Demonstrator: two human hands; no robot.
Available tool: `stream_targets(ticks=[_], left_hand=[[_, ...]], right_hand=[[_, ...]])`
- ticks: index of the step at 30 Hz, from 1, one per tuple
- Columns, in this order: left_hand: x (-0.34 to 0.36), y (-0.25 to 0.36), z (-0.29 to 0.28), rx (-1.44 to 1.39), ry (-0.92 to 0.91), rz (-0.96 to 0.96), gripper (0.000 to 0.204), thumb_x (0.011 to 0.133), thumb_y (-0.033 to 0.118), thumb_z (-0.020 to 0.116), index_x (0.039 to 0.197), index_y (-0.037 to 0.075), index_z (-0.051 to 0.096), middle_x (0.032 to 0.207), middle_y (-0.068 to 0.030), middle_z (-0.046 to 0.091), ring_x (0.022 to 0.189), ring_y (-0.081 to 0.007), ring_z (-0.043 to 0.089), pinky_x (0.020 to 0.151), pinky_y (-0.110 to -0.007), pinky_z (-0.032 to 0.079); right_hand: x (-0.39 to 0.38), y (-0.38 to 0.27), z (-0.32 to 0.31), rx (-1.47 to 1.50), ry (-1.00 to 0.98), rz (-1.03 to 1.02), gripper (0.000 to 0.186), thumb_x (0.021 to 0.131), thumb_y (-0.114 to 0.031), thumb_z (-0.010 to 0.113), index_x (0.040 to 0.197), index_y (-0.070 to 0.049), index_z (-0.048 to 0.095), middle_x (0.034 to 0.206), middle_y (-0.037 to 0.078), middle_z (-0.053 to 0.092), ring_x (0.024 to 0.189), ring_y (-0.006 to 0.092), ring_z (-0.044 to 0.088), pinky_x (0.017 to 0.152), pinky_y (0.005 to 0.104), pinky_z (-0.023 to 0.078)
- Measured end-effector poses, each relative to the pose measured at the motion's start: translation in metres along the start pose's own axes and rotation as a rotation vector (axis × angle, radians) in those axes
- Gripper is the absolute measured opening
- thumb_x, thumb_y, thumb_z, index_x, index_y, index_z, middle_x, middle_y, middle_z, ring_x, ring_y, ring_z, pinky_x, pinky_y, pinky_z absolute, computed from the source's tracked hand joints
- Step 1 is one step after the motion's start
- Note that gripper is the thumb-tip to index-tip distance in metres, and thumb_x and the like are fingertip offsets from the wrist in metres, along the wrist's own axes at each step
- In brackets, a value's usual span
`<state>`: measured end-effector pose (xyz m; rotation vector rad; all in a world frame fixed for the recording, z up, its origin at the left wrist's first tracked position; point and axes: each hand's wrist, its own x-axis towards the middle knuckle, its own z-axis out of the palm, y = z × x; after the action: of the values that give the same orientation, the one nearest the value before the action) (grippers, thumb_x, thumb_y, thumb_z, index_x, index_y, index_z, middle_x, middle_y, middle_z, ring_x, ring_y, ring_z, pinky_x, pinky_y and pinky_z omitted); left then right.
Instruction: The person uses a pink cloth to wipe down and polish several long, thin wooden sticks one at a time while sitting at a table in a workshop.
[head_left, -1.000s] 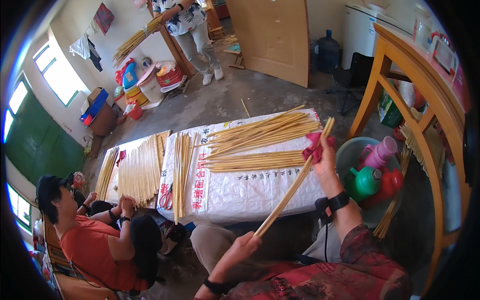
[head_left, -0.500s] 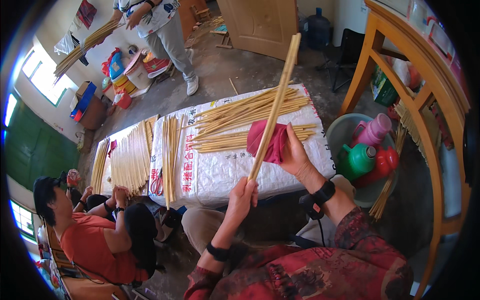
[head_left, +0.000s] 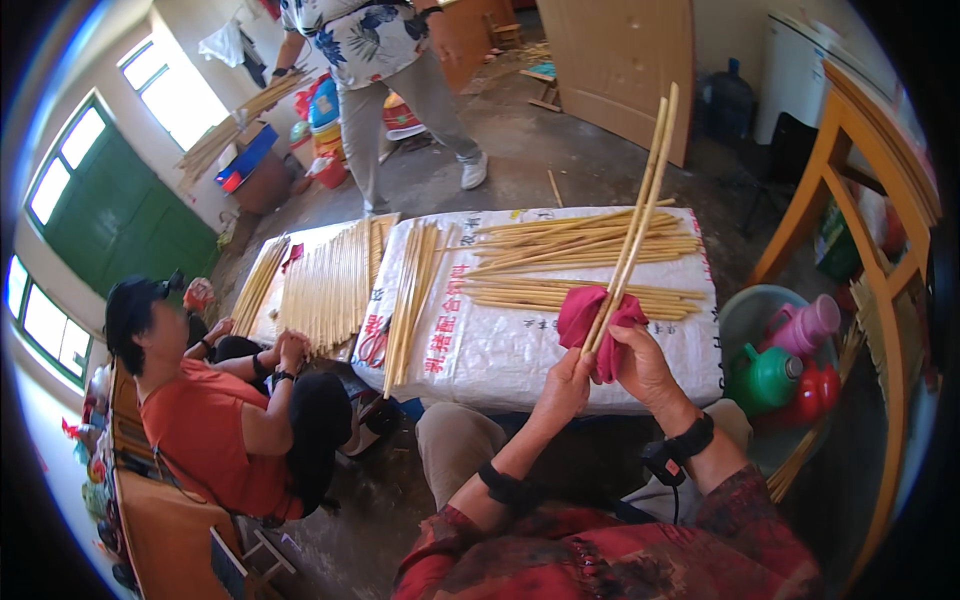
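Observation:
A pair of long bamboo sticks (head_left: 640, 215) slants up and away in front of me. My left hand (head_left: 563, 388) is closed around their near ends. My right hand (head_left: 648, 365) grips a crimson cloth (head_left: 583, 315), which is bunched against the sticks just above my left fingers. Part of the cloth is hidden behind the sticks. Beneath them, more bamboo sticks (head_left: 520, 243) lie in loose piles on a table covered with white woven sacking (head_left: 460, 360). Another bundle of sticks (head_left: 410, 300) lies lengthwise at the left of this cover.
Seated at left, a person in orange (head_left: 205, 425) faces a board of lined-up sticks (head_left: 325, 290). Another person (head_left: 370, 60) stands beyond the table, carrying a bundle. At right are a grey tub (head_left: 745, 310) with flasks and a wooden frame (head_left: 835, 150). Red-handled scissors (head_left: 373, 345) lie on the cover.
The cloth has slid down the sticks toward my left hand, and the sticks' far ends now show apart. The standing person has moved right. My view has swung left.

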<state>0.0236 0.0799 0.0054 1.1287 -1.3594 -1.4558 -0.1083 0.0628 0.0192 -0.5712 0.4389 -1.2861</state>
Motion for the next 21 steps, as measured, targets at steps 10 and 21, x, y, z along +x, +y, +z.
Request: stream_targets(ticks=[10,21], left_hand=[[-0.002,-0.010,-0.004,0.066,0.031,0.082,0.023,0.090,0.023,0.035,0.075,0.007,0.043,0.049,-0.0004,0.041,0.033,-0.0066,0.035,0.030,-0.021,0.028],[-0.014,-0.002,0.001,-0.060,-0.149,-0.238,0.029,0.089,0.030,0.033,0.080,0.005,0.045,0.059,-0.0034,0.049,0.036,-0.0083,0.039,0.031,-0.021,0.032]], right_hand=[[0.003,0.015,0.002,-0.108,0.066,-0.004,0.028,0.080,-0.010,0.052,0.107,-0.006,0.045,0.093,0.004,0.055,0.085,0.0144,0.053,0.075,0.0278,0.043],[0.007,0.027,-0.005,-0.095,0.191,-0.083,0.029,0.081,-0.019,0.055,0.105,-0.007,0.047,0.094,0.001,0.054,0.083,0.0117,0.052,0.072,0.0258,0.044]])
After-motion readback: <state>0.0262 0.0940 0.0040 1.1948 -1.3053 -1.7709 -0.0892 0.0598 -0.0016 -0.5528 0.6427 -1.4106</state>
